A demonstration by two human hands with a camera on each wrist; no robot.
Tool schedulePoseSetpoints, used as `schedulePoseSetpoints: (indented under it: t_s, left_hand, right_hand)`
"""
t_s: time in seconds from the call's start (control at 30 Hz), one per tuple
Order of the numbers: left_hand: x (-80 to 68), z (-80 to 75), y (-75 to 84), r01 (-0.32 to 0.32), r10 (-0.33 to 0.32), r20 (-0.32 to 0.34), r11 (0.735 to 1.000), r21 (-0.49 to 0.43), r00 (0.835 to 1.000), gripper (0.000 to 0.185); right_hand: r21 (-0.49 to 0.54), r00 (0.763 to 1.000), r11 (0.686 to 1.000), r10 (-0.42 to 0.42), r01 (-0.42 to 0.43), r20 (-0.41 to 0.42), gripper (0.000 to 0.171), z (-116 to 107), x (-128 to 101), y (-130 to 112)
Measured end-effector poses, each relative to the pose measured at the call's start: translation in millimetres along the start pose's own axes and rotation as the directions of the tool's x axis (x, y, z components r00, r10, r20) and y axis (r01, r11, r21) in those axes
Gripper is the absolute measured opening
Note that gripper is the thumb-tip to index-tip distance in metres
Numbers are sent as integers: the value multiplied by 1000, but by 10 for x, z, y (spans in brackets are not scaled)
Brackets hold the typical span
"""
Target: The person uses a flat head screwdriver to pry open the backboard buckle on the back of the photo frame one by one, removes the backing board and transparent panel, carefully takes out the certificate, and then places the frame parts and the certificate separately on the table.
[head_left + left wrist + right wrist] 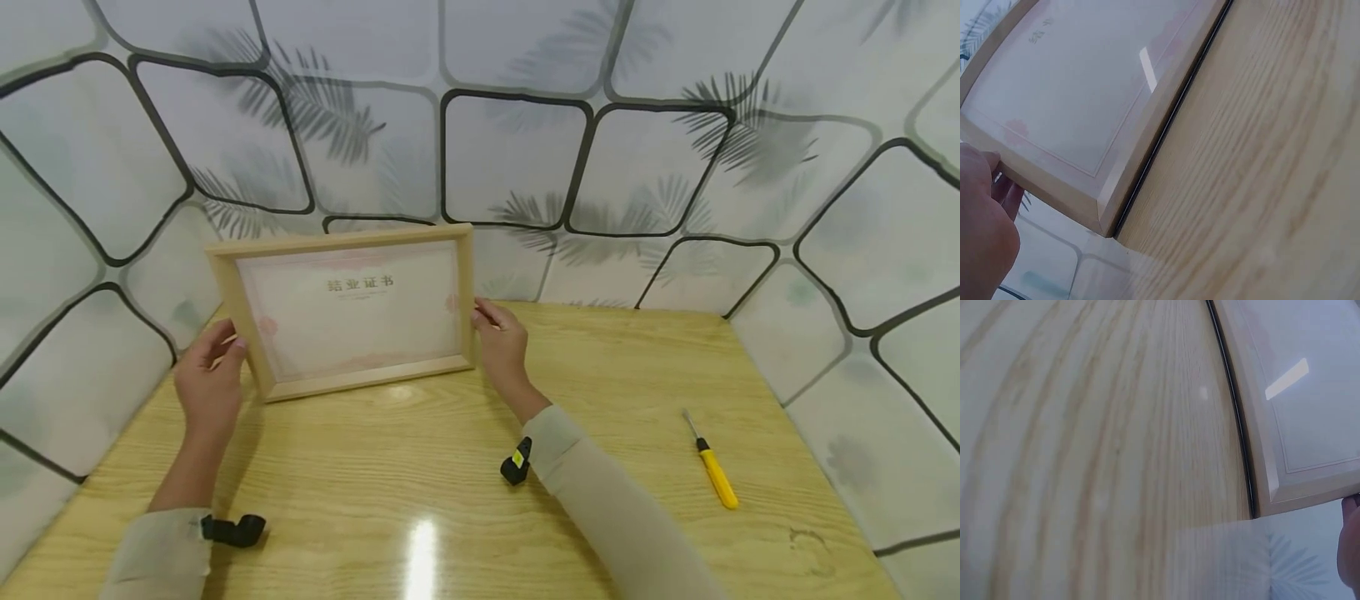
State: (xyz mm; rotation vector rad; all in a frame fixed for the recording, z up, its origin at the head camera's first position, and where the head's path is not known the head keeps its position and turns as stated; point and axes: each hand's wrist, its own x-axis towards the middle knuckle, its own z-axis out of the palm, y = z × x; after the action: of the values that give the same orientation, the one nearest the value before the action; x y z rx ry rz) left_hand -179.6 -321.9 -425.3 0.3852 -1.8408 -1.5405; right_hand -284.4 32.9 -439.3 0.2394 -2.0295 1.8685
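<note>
A light wooden picture frame [375,379] with a certificate [360,325] behind its clear front stands upright near the back of the table, its face toward me. My left hand [212,375] grips its left side, thumb at the edge and the other fingers partly hidden behind. On the opposite side, my right hand [502,346] holds the right edge between thumb and fingers. In the left wrist view, the frame's lower edge [1141,165] shows a dark strip along the tabletop. The right wrist view shows the frame's corner [1269,503] and only part of the hand.
A screwdriver [716,471] with a yellow handle lies on the right of the wood-grain table [360,483]. Patterned wall covering [517,158] with dark outlines and leaves rises behind the table and along both sides. Small black devices [517,462] sit at both cuffs.
</note>
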Motion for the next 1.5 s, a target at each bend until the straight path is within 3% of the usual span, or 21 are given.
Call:
schedulePoseSetpoints:
  t_s: [0.23, 0.63, 0.87, 1.1, 1.5]
  left_hand:
    - [-80, 87, 31, 52, -52, 60, 999, -5, 997, 34]
    - [-232, 353, 75, 42, -32, 157, 997, -65, 987, 33]
    - [-335, 521, 128, 22, -7, 200, 997, -74, 980, 32]
    - [-408, 718, 167, -19, 41, 264, 996, -87, 964, 31]
    - [-497, 1052, 181, -8, 67, 354, 986, -166, 933, 32]
  right_hand:
    - [-13, 1000, 1000, 19, -20, -16, 25, -196, -34, -18]
    - [28, 991, 993, 114, -112, -68, 25, -611, -111, -128]
    - [-13, 988, 990, 140, -141, -68, 27, -869, -156, -121]
    - [32, 987, 991, 136, -133, -92, 27, -1150, -170, -137]
    - [127, 972, 983, 152, -130, -178, 27, -1503, -229, -143]
